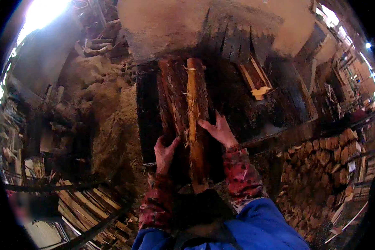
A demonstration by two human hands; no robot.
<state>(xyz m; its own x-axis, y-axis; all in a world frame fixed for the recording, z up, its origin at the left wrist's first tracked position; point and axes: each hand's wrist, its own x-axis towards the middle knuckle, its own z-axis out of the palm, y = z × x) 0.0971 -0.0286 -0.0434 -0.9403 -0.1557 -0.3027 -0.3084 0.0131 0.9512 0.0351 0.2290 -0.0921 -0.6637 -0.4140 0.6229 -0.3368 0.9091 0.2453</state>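
Two long bark-covered wood slabs lie side by side in front of me, running away from my body over a dark surface (148,112). The left slab (170,83) is reddish brown and ridged. Along the right slab (201,89) runs a pale, splintery strip with loose shreds of bark. My left hand (165,153) grips the near left side of the wood, its thumb on top and its fingertips hidden. On the right side, my right hand (221,131) holds the right slab. Its thumb presses on the top and most of its fingers are out of sight.
A shorter piece with pale cut edges (256,79) lies farther right on the dark surface. Brown sawdust (112,100) is heaped to the left. Split firewood (316,166) is stacked at lower right, and long boards (87,202) lie at lower left.
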